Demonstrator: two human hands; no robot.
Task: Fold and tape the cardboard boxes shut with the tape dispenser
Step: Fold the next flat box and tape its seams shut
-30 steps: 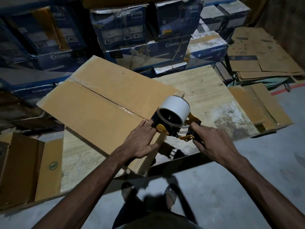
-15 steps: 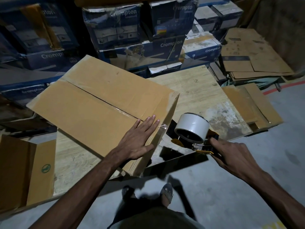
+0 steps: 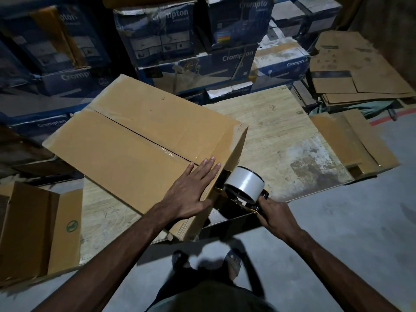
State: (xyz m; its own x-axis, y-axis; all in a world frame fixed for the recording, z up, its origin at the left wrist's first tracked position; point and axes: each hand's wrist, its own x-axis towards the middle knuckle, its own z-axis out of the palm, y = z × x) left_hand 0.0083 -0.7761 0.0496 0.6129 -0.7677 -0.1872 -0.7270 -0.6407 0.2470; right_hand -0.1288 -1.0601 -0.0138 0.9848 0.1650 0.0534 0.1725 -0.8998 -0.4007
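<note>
A brown cardboard box [image 3: 126, 140] lies on a low wooden table [image 3: 281, 136], its two top flaps folded shut with clear tape along the near part of the centre seam. My left hand [image 3: 191, 190] presses flat on the box top at the near corner, fingers straight over the seam's end. My right hand [image 3: 273, 212] grips the handle of the black and yellow tape dispenser [image 3: 244, 188], which carries a white tape roll and sits against the box's near side wall, below the top edge.
Stacks of blue printed boxes [image 3: 171, 41] stand behind the table. Flattened cardboard sheets [image 3: 360, 70] lie at the back right and more brown cardboard [image 3: 353, 140] at the table's right end. An open brown box [image 3: 38, 230] sits at the left. Grey floor lies in front.
The dispenser came off the box top, swung out to the right, then moved back against the box's near side. My left hand slid up along the seam end and stays flat.
</note>
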